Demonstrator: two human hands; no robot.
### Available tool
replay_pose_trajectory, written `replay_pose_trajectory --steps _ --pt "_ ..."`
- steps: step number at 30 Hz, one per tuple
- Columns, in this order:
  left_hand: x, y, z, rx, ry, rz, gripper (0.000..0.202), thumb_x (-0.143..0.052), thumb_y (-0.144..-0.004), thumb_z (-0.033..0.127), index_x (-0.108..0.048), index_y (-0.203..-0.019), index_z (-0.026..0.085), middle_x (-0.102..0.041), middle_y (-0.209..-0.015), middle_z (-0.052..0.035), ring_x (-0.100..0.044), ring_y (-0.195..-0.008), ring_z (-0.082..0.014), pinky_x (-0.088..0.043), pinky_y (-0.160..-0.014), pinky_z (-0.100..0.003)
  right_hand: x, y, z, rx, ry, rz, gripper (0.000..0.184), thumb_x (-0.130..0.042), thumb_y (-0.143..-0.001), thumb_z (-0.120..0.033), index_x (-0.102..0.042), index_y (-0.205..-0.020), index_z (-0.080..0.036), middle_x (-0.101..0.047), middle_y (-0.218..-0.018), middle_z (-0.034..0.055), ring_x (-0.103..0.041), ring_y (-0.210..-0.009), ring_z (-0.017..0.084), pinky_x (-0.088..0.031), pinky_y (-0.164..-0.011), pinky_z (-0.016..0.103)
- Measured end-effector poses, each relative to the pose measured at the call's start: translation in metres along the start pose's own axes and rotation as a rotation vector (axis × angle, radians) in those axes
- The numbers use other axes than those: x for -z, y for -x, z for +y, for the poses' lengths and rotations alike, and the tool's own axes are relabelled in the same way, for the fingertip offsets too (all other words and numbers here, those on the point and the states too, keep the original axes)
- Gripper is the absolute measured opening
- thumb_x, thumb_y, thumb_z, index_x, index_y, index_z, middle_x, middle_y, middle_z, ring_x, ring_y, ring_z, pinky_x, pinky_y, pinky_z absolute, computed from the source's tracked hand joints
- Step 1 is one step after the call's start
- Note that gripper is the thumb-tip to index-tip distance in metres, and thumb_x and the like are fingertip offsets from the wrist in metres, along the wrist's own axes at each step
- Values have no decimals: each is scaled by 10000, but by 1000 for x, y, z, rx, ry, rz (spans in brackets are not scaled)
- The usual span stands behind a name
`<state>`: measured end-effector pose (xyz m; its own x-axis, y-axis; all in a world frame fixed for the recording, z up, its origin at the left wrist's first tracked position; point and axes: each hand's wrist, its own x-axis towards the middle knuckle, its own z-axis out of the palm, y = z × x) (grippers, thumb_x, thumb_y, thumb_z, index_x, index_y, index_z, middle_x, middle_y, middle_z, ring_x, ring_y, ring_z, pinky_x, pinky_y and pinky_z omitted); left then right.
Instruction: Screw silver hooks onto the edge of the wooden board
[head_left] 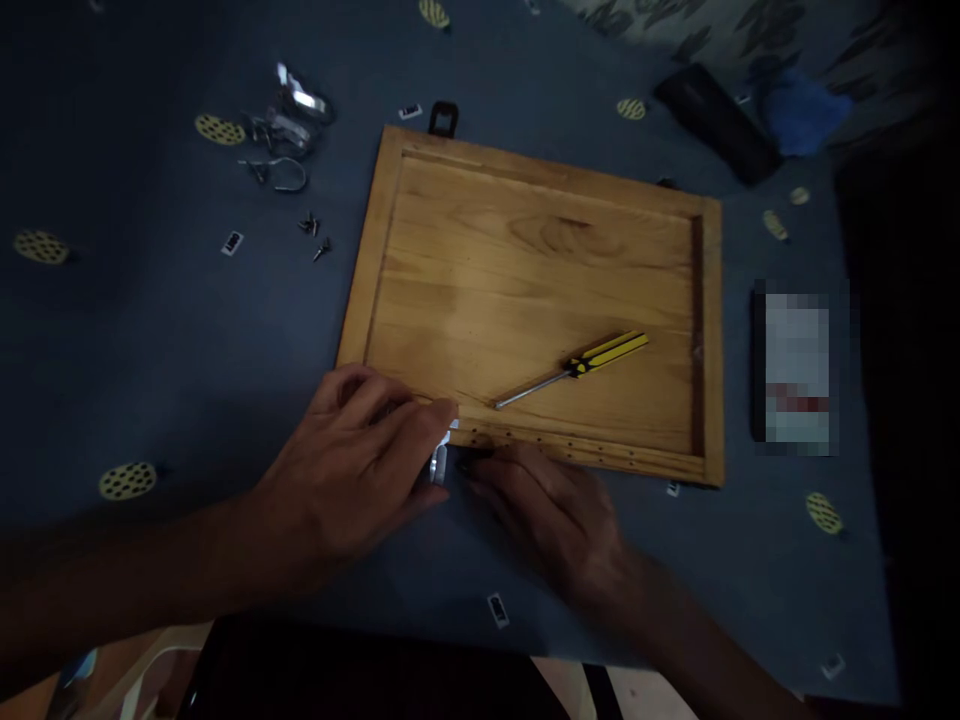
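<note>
A wooden panel (525,260) with a raised frame lies flat on the dark blue cloth. A yellow-and-black screwdriver (574,366) rests on it, tip toward me. My left hand (360,470) is closed around a small shiny metal piece (441,458) at the panel's near edge, where a row of small holes runs. My right hand (547,510) lies just right of that piece, fingers curled against the frame's near edge. Whether the right fingers hold anything is hidden.
Shiny metal brackets (289,125) and loose screws (315,235) lie at the far left. A phone (799,365) lies right of the panel. A dark case (716,120) and blue cloth (802,110) sit at the far right. A black clip (442,118) sits at the panel's far edge.
</note>
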<state>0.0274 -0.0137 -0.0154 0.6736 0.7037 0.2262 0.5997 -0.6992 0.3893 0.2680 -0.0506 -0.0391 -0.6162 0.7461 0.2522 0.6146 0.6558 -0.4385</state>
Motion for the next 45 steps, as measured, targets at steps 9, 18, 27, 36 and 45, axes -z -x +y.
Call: replay_pose_trajectory --steps 9,18,27,36,45 --pt "-6 2 0 -4 -21 29 387 -529 -1040 341 -494 -1338 97 -728 -1140 -92 -592 -1077 -249 -406 -989 -440 5 -35 -5 -39 -28 47 108 -515 -1040 -127 -619 -1063 -148 -672 -848 28 -653 -687 117 -512 -591 241" --pt "-3 1 1 -2 -26 24 352 -569 -1010 287 -516 -1295 86 -733 -1100 -99 -595 -1028 -255 -420 -966 -452 7 -39 -1 -37 -52 -25 152 -485 -1039 -110 -628 -1013 -154 -667 -839 36 -629 -673 129 -490 -564 255" --pt "-3 -1 1 -20 -55 48 290 -618 -968 248 -537 -1213 116 -733 -1061 -85 -611 -977 -248 -429 -927 -432 9 -42 0 8 -5 -67 186 -437 -1054 -109 -616 -1075 -152 -644 -843 29 -609 -686 132 -471 -563 253" --pt "-2 0 0 -37 -27 31 165 -593 -991 226 -565 -1139 157 -725 -1040 -60 -605 -988 -241 -419 -943 -453 3 -37 -1 65 54 24 173 -472 -1032 -78 -626 -1000 -150 -643 -812 27 -599 -673 134 -450 -555 267" --pt "-2 2 2 -11 7 22 150 -598 -1002 261 -641 -1090 147 -720 -1104 -70 -613 -1035 -263 -427 -973 -480 -2 -34 -1 37 49 63 158 -482 -1047 -112 -636 -1054 -143 -653 -828 22 -609 -679 120 -475 -573 251"
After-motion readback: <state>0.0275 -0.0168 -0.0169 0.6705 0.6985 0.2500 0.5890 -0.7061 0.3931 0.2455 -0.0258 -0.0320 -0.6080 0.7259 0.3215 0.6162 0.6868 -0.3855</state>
